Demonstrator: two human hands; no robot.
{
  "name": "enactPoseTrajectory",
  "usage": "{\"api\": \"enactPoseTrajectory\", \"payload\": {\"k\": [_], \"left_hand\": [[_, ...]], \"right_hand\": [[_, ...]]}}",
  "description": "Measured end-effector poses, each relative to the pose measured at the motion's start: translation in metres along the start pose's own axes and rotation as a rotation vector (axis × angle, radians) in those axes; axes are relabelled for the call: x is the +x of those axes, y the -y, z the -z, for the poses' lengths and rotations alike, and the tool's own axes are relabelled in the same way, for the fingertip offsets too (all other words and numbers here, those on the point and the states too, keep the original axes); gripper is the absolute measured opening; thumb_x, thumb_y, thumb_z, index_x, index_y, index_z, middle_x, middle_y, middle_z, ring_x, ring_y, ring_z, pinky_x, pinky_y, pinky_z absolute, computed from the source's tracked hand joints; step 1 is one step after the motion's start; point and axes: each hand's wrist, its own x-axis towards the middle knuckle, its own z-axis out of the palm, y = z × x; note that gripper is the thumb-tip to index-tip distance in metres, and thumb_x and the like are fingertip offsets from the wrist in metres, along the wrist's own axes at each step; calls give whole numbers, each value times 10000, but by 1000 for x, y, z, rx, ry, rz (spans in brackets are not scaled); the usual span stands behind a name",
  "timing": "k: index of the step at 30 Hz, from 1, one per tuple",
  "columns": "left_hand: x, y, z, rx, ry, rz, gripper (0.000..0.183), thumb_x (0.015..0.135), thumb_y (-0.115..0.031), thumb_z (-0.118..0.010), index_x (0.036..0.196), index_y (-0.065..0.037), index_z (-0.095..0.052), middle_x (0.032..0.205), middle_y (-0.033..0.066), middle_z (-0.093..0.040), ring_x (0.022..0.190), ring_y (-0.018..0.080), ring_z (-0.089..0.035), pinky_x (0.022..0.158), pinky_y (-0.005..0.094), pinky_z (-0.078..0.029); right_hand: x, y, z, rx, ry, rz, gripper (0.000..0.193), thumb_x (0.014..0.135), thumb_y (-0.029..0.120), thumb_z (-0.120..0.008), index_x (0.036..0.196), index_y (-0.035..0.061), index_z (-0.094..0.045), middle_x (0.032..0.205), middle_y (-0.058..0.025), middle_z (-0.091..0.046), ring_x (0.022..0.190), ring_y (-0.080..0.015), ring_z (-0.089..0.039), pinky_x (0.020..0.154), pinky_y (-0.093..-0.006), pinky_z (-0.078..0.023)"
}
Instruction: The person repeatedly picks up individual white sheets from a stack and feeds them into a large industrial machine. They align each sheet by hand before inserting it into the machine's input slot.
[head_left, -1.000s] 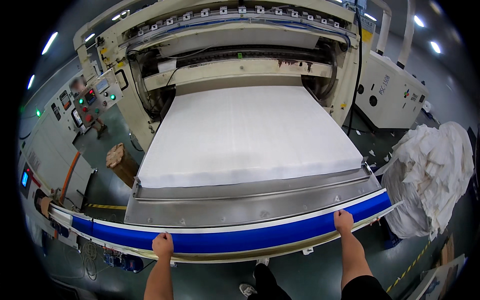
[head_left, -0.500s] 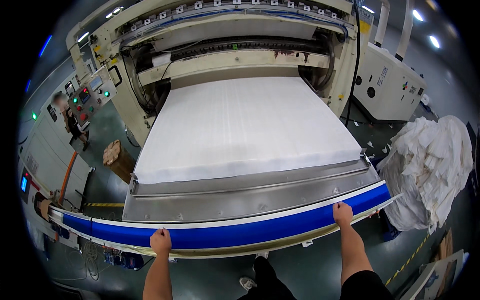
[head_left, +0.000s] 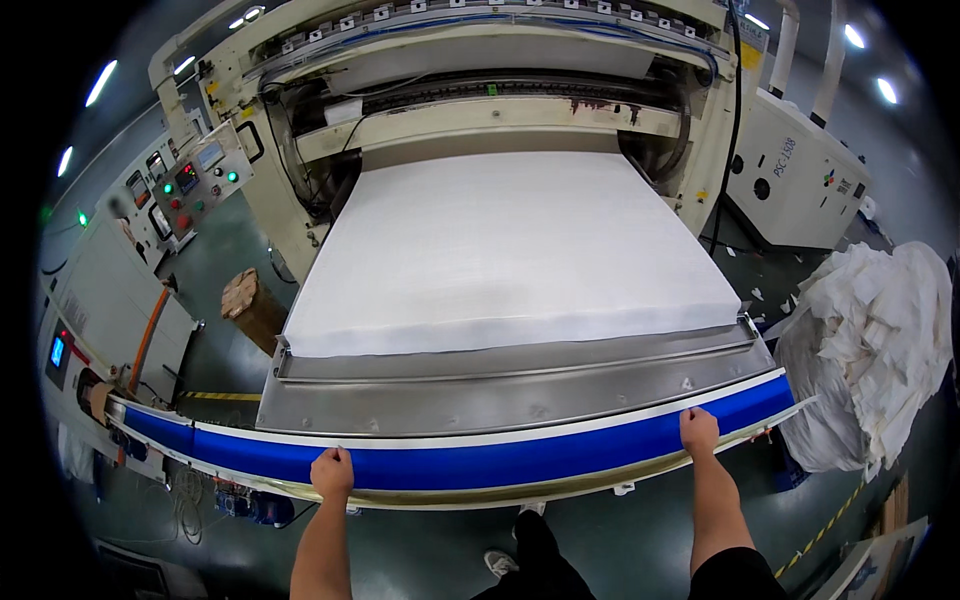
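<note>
My left hand (head_left: 332, 472) is closed over the blue conveyor belt (head_left: 520, 453), left of the middle. My right hand (head_left: 699, 431), also closed, is over the belt's right part. Whatever the fingers of either hand hold, if anything, is too small or hidden to make out. Beyond the belt's white edge strip lies a bare metal plate (head_left: 520, 400). A wide stack of white sheet material (head_left: 520, 250) rests behind it, its front edge along the plate's raised lip.
A large cream-coloured machine (head_left: 490, 125) stands behind the stack. To the left are a control panel (head_left: 200, 180) with lit buttons and a brown cylinder (head_left: 252, 308). A heap of crumpled white sheeting (head_left: 870, 350) bulges at the right, below a white cabinet (head_left: 795, 180).
The view has shifted slightly, so the scene sits further right. Both hands keep about the same place over the belt. A person at the far left is now mostly out of sight.
</note>
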Motion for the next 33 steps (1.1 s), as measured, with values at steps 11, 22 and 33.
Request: {"api": "enactPoseTrajectory", "payload": {"k": [11, 22, 33], "left_hand": [[-1, -1, 1, 6, 1, 7, 302, 825, -308, -555, 727, -43, -663, 710, 162, -646, 683, 365, -626, 632, 441, -497], [-1, -3, 2, 18, -13, -12, 300, 827, -297, -549, 709, -40, -652, 698, 162, -639, 667, 368, -617, 620, 448, -486], [1, 0, -1, 35, 12, 0, 311, 837, -313, -546, 721, -49, -663, 707, 160, -647, 675, 361, -627, 621, 443, -490]], "right_hand": [[2, 0, -1, -19, 2, 16, 324, 838, 311, -481, 828, 50, -672, 840, -187, -656, 791, -393, -623, 722, -474, -498], [2, -4, -1, 0, -16, 18, 319, 839, 307, -499, 795, 32, -655, 817, -193, -648, 778, -403, -613, 717, -482, -488], [2, -3, -2, -23, -19, 35, 324, 836, 303, -486, 804, 42, -675, 825, -195, -653, 773, -394, -623, 715, -478, -497]]}}
